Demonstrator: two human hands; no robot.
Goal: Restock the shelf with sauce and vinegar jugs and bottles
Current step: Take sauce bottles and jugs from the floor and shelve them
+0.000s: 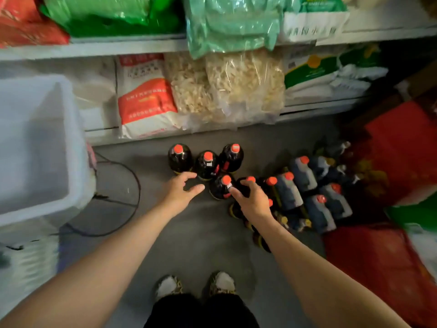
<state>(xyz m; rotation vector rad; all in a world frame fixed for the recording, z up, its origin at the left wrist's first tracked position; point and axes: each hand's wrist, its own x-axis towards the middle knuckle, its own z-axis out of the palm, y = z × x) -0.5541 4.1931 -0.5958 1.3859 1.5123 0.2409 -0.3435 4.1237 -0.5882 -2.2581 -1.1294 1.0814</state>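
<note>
Several dark sauce bottles with red caps stand on the grey floor: three in a row in front of the shelf, a fourth just nearer. To the right lies a cluster of grey-labelled jugs with red caps. My left hand hovers open over the floor, left of the fourth bottle, holding nothing. My right hand is curled over the top of another dark bottle beside the fourth one, its index finger touching the fourth bottle's neck.
The low shelf holds a red-and-white sack, clear bags of dried goods and green-white sacks. A white plastic tub stands at left, a black cable loops beside it. Red bags crowd the right. My shoes are below.
</note>
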